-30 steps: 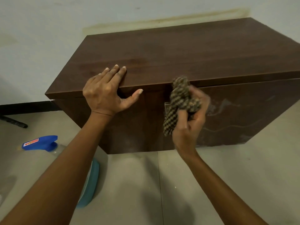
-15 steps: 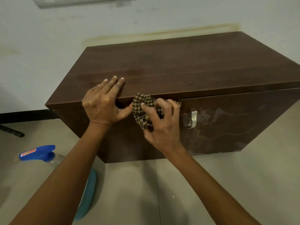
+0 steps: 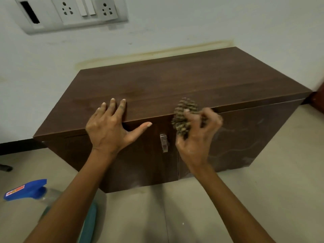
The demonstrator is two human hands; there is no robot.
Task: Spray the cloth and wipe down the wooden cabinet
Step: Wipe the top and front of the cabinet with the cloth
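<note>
Gripped bunched cloth point(image 3: 184, 116) in right hand point(image 3: 198, 135) at cabinet point(image 3: 175, 81) edge; pressed left hand point(image 3: 108, 127) flat, fingers spread, on top. Possibly risked snagging loose cloth on handle point(image 3: 164, 142).

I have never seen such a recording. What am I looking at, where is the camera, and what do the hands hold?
There is no machine: the two grips are a person's bare hands, filmed by a camera worn on the head, looking forward and down. The left grip rests on the top front edge of the wooden cabinet, fingers straight, holding nothing. The right grip holds a bunched checked cloth against that edge, near the metal handle. A spray bottle with a blue head is on the floor, lower left.
</note>
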